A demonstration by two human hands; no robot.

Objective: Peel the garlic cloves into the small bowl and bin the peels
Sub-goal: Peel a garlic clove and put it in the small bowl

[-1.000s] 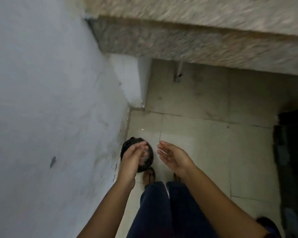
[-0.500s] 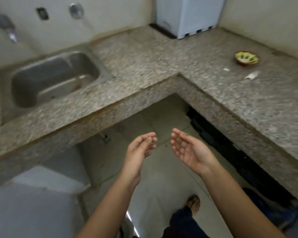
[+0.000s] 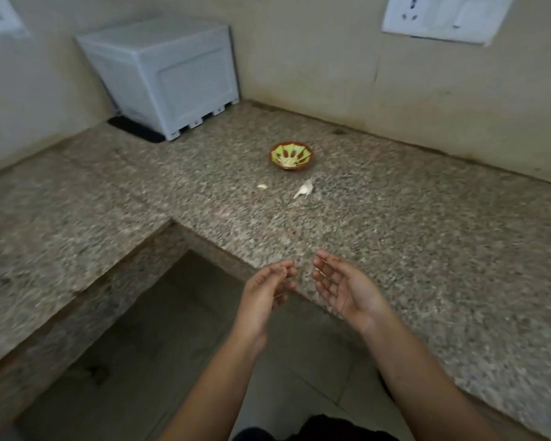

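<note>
A small bowl (image 3: 291, 155), orange outside with a green and brown pattern inside, stands on the granite counter (image 3: 395, 237). In front of it lie a single garlic clove (image 3: 261, 186) and a white piece of garlic with papery skin (image 3: 305, 189). My left hand (image 3: 266, 294) and my right hand (image 3: 344, 288) are raised side by side over the counter's front edge, palms facing each other, fingers relaxed. Both hold nothing. They are well short of the bowl and the garlic. No bin is in view.
A white plastic box (image 3: 169, 74) stands in the back corner on a black mat. A switch and socket plate (image 3: 442, 17) is on the wall at the top right. The counter bends in an L to the left. Below its edge is tiled floor (image 3: 159, 345).
The view swung up from a dark bin on the floor, past the sink, to the counter with the bowl. Both hands stayed empty and rose together toward the counter.
</note>
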